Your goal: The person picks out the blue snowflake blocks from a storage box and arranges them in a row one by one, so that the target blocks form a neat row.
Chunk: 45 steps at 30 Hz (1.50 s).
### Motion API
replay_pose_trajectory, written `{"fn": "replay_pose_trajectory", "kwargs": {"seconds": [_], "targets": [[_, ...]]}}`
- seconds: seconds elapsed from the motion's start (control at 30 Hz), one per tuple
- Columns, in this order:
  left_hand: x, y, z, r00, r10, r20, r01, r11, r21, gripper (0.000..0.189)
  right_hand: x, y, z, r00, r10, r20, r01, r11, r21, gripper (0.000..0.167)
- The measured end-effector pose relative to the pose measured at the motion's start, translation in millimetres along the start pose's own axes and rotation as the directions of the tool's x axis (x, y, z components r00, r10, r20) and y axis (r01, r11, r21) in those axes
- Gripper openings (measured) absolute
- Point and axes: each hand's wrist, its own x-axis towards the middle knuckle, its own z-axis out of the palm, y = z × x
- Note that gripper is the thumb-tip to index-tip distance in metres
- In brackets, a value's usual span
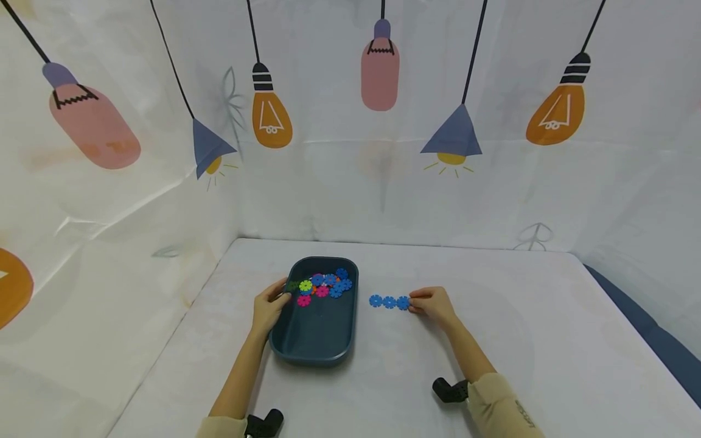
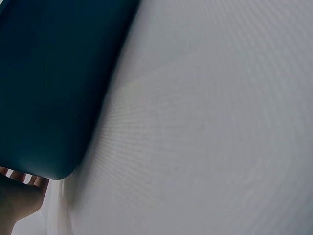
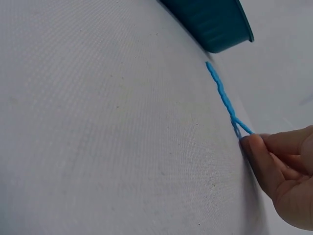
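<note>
My left hand [image 1: 268, 309] grips the left rim of a dark teal plastic tray [image 1: 314, 340], with the thumb over the edge. Inside, toward the far end, lies a pile of flower-shaped plastic discs [image 1: 330, 281] in blue, pink, yellow-green and orange. To the right of the tray, a row of blue flower-shaped discs [image 1: 389, 302] lies on the table. My right hand [image 1: 435, 304] pinches the disc at the row's right end between thumb and fingers. In the right wrist view that end disc [image 3: 244, 126] is tilted up off the cloth, its edge meeting the row.
A white cloth covers the table [image 1: 405, 389]. White sheets with printed lamps [image 1: 272, 118] hang behind and at the left. A dark blue surface [image 1: 652, 325] shows beyond the right table edge. Black wrist devices [image 1: 450, 390] sit on both forearms.
</note>
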Motion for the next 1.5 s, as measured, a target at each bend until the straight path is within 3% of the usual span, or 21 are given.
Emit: {"fn": "replay_pose_trajectory", "kwargs": {"seconds": [0.33, 0.43, 0.53, 0.6, 0.8, 1.0, 1.17, 1.3, 1.5], "targets": [[-1.5, 6.8, -0.9, 1.0, -0.006, 0.025, 0.006, 1.0, -0.014, 0.042, 0.6, -6, 1, 0.996, -0.056, -0.075, 0.04, 0.98, -0.196, 0.021], [-9.5, 22.3, -1.8, 0.999, -0.006, 0.032, 0.007, 1.0, -0.014, 0.042, 0.0, -13, 4, 0.994, -0.094, -0.048, 0.085, 0.984, -0.158, 0.024], [-16.6, 36.7, -2.1, 0.999, -0.008, 0.035, 0.008, 1.0, -0.01, 0.042, -0.7, -22, 11, 0.989, -0.15, 0.005, 0.15, 0.987, -0.048, 0.03], [-17.6, 38.1, -2.2, 0.999, -0.004, 0.036, 0.005, 1.0, -0.016, 0.042, -0.6, -29, 18, 0.98, -0.192, 0.043, 0.192, 0.981, 0.021, 0.034], [-14.1, 34.2, -3.5, 0.999, -0.014, 0.046, 0.015, 1.0, -0.017, 0.041, 4.6, -50, 49, 0.95, -0.297, 0.098, 0.289, 0.953, 0.09, 0.035], [-12.0, 31.0, -3.7, 0.999, -0.026, 0.042, 0.027, 0.999, -0.024, 0.04, 10.0, -66, 85, 0.928, -0.345, 0.14, 0.321, 0.932, 0.168, 0.033], [-2.9, 13.7, -3.0, 0.999, -0.036, 0.038, 0.037, 0.999, -0.036, 0.041, 14.2, -74, 112, 0.911, -0.363, 0.198, 0.345, 0.931, 0.117, 0.034], [1.1, 2.2, -2.1, 0.999, -0.026, 0.028, 0.027, 0.999, -0.019, 0.042, 16.6, -80, 132, 0.905, -0.352, 0.239, 0.339, 0.936, 0.092, 0.036], [0.0, 0.6, -1.1, 1.0, -0.002, 0.018, 0.002, 1.0, -0.019, 0.042, 22.1, -84, 157, 0.918, -0.309, 0.247, 0.294, 0.951, 0.097, 0.037]]}}
